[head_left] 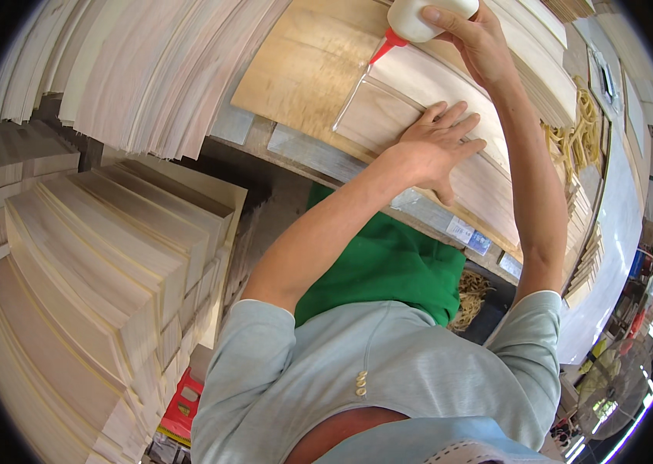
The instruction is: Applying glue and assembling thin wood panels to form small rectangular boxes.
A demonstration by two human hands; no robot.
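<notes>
At the top of the frame, right of centre, the right hand [479, 45] has its grip clamped on a white bottle [419, 22], tilted so that its red nozzle [388, 44] points down and to the left. The nozzle's tip is at the upper end of a thin whitish line [351, 100], which runs down and leftward along the left end of the pale wooden pieces [377, 116].

The left hand [433, 155] rests on these pieces just right of the frame's centre, palm down, its grip apart with the fingers spread. The pieces lie side by side over a yellowish board [303, 66], whose bare part spreads toward the upper left. Beneath the board, the edge of the counter [315, 148] slants down to the right, with a white and blue label [469, 234] near the middle right.

Upright wooden sheets [149, 77] fill the upper left, and piled wooden boards [95, 240] take up the lower left. At the upper right stands another stack of boards [535, 73], with tangled yellowish bands [578, 127] beside it. Green cloth [388, 267] hangs below the counter's edge, near the middle of the frame.
</notes>
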